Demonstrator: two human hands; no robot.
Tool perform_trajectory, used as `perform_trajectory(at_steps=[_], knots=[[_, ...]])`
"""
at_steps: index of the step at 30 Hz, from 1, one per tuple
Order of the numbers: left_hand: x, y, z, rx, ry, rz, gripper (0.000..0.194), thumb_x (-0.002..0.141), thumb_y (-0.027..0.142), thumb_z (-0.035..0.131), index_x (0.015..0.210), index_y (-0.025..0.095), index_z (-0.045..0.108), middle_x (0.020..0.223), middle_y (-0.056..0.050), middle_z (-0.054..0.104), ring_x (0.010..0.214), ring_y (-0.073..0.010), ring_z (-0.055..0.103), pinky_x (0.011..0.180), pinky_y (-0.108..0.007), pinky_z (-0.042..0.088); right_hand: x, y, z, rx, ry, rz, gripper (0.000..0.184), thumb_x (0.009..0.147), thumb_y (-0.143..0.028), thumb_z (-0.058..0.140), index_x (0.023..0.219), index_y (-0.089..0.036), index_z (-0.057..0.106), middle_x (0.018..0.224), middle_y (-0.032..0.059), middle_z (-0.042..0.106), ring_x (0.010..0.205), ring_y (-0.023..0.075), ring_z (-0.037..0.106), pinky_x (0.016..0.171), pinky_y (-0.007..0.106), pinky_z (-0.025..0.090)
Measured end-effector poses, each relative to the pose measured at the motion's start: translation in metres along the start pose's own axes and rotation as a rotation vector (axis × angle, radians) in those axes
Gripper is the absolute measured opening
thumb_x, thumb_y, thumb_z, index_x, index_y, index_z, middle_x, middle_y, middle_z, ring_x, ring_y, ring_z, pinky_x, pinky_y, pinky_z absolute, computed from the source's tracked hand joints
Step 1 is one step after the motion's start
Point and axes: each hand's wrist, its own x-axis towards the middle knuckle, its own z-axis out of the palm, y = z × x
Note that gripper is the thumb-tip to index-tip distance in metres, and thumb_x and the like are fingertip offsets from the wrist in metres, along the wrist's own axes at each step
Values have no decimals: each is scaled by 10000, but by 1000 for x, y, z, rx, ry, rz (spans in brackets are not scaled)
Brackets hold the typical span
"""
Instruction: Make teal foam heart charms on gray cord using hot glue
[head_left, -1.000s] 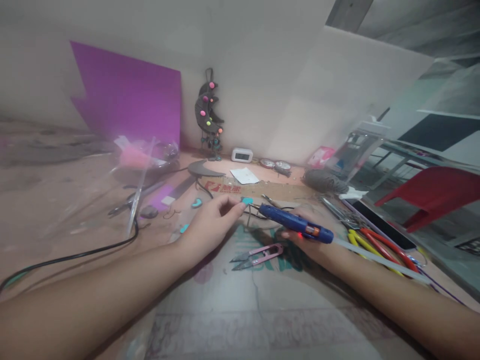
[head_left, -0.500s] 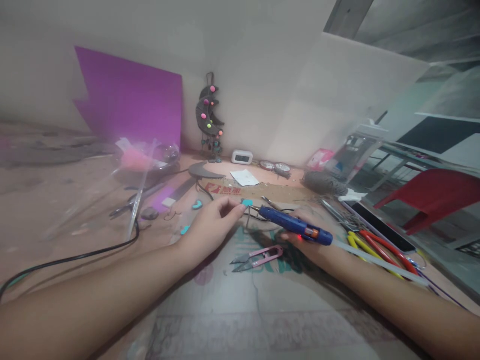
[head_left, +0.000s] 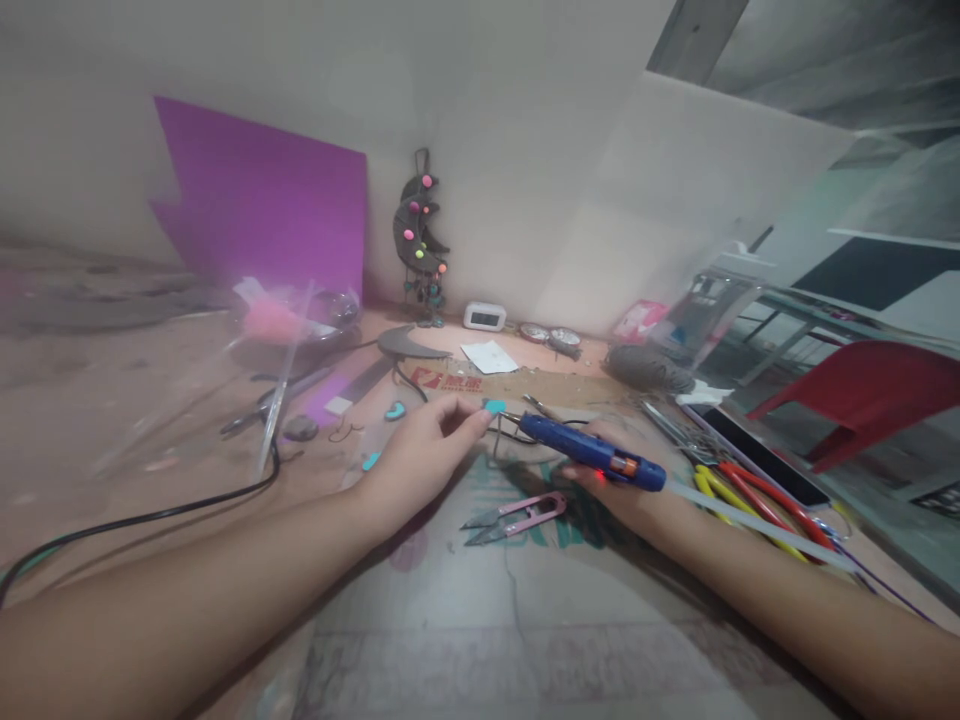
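Between the thumb and fingers of my left hand (head_left: 442, 435) is a small turquoise piece (head_left: 495, 407); its exact kind is too small to tell. My right hand (head_left: 611, 470) is wrapped round a blue hot glue gun (head_left: 577, 445), its metal nozzle pointing left, at or very near the turquoise piece. A red light glows on the gun, and a translucent glue stick (head_left: 757, 522) juts from its back. Pink-handled thread snips (head_left: 517, 517) lie on the work surface below my hands. Two more turquoise pieces, one curved (head_left: 394, 410) and one partly hidden (head_left: 371, 460), lie by my left wrist.
Pliers with yellow (head_left: 739, 505) and red (head_left: 780, 505) handles lie right, beside a phone (head_left: 754, 452). A grey yarn ball (head_left: 649, 368), white clock (head_left: 484, 316) and grey crescent (head_left: 411, 343) sit behind. A moon ornament (head_left: 416, 230) stands against the wall. A black cable (head_left: 150, 515) runs left.
The view has shifted slightly, so the scene sits a little lower in the picture. Both hands keep their holds, with the glue gun's nozzle still close to the turquoise piece.
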Motion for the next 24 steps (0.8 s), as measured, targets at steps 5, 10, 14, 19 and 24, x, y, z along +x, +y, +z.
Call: perform_trajectory(at_steps=[5, 10, 14, 19, 24], knots=[[1, -1, 0, 6, 5, -7, 271, 895, 423, 553, 768, 185, 576, 753, 20, 595, 689, -139, 513, 622, -250, 347, -1, 3, 2, 5, -20, 6, 263, 777, -478, 649, 693, -241, 572, 637, 16, 599, 584, 206, 578, 534, 328, 452], [1, 0, -1, -17, 2, -26, 252, 894, 406, 561, 775, 185, 579, 752, 21, 592, 681, -134, 505, 624, -254, 342, -2, 7, 3, -14, -12, 6, 278, 793, -490, 640, 703, -235, 575, 641, 24, 607, 579, 201, 572, 520, 321, 448], [0, 3, -1, -21, -5, -26, 242, 901, 394, 553, 782, 184, 584, 753, 18, 595, 682, -135, 503, 625, -257, 334, -2, 9, 3, -27, -3, -1, 266, 784, -487, 651, 724, -233, 598, 654, 27, 619, 599, 209, 586, 536, 325, 457], [0, 2, -1, -2, -15, -22, 255, 895, 416, 555, 785, 187, 583, 775, 17, 601, 707, -143, 515, 627, -255, 334, -3, 10, 4, -14, 5, -13, 228, 775, -449, 670, 745, -229, 619, 671, 30, 631, 605, 212, 594, 545, 328, 457], [0, 0, -1, 5, -18, -14, 256, 895, 419, 554, 799, 186, 597, 803, 6, 621, 743, -153, 527, 646, -257, 342, -1, 3, 1, -13, -8, -33, 235, 792, -438, 645, 707, -224, 593, 648, 23, 618, 604, 193, 589, 555, 313, 455]])
